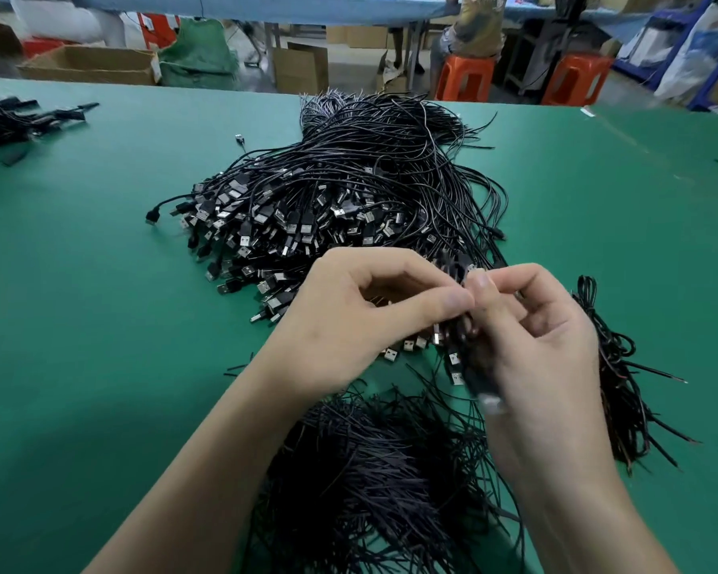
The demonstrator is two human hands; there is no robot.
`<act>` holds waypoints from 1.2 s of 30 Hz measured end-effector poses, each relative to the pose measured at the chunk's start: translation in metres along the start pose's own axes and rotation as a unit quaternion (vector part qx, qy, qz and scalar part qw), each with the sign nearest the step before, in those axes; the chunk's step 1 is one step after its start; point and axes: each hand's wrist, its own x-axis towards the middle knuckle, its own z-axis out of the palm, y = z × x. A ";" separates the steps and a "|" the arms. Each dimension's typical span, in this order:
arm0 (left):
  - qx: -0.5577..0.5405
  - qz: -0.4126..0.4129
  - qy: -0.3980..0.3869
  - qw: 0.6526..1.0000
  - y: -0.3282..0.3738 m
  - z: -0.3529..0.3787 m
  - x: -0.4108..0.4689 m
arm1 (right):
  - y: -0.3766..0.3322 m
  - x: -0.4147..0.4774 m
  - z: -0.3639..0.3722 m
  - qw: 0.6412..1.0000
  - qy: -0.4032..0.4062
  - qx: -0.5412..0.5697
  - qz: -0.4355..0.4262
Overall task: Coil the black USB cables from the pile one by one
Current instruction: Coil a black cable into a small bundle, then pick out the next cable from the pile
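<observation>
While the left hand (349, 321) pinches a black cable (467, 331), the right hand (548, 350) grips it. The pile (349, 188) lies above, mid-frame.

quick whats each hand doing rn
left hand: pinches the cable
right hand: grips the same cable

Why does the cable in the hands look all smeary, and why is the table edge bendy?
Head view: the cable held by the left hand and right hand is smeared by motion blur, while the pile is sharp; head view again: the wide-angle lens bends the green table's far edge.
</observation>
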 end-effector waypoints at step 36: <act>0.261 0.090 0.042 0.960 -0.020 -0.001 0.008 | -0.005 0.037 -0.055 0.937 0.053 -0.341 -0.053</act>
